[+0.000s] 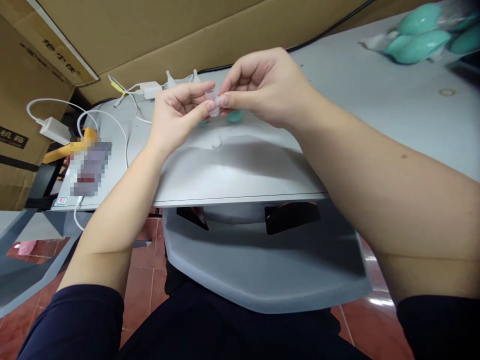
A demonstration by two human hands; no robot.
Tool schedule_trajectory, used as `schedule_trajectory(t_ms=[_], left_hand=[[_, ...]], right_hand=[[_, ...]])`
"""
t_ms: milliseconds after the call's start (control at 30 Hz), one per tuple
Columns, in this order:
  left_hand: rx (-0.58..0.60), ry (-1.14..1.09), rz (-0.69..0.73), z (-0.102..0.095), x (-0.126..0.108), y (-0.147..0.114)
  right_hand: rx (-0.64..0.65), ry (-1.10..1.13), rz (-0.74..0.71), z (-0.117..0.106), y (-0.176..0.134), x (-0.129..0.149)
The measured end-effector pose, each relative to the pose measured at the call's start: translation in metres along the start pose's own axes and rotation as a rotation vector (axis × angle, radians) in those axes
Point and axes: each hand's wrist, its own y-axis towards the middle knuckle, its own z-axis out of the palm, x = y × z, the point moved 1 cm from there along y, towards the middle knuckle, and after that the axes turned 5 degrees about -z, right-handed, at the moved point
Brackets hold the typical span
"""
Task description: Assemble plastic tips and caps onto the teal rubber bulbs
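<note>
My left hand (180, 112) pinches a small translucent plastic fitting (210, 95), cup-shaped at its top, between thumb and fingers. From the other side, the thumb and fingertips of my right hand (258, 87) close on the same fitting, low on its right side. Just behind the hands, two white pointed tips (170, 80) stand up from the table, their bases hidden by my left hand. Parts of teal rounded pieces (235, 116) show below the fingers. Nearer to me, a small clear round piece (216, 143) lies on the grey table (240, 175).
Several teal bulb-shaped pieces (420, 42), some with clear plastic, lie at the far right. To the left are a blurred-out phone (92, 167) on a cable, white adapters (56, 131) and a yellow stand (69, 150). Cardboard (150, 40) walls the back. A grey tray-like seat (262, 270) sits below the edge.
</note>
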Motion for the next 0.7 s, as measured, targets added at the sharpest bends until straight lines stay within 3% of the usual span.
schedule_trajectory(t_ms=[233, 400, 533, 700], left_hand=[[0.043, -0.033, -0.019, -0.003, -0.008, -0.004], [0.099, -0.18, 0.002, -0.007, -0.009, -0.006], [0.096, -0.131, -0.169, -0.007, -0.009, -0.004], [0.111, -0.138, -0.316, -0.003, -0.028, -0.007]], right_hand=[[-0.043, -0.011, 0.013, 0.011, 0.0, 0.005], [-0.058, -0.066, -0.017, 0.004, 0.005, 0.01], [0.024, -0.203, -0.017, -0.003, 0.005, 0.008], [0.016, -0.192, -0.075, 0.004, 0.001, 0.008]])
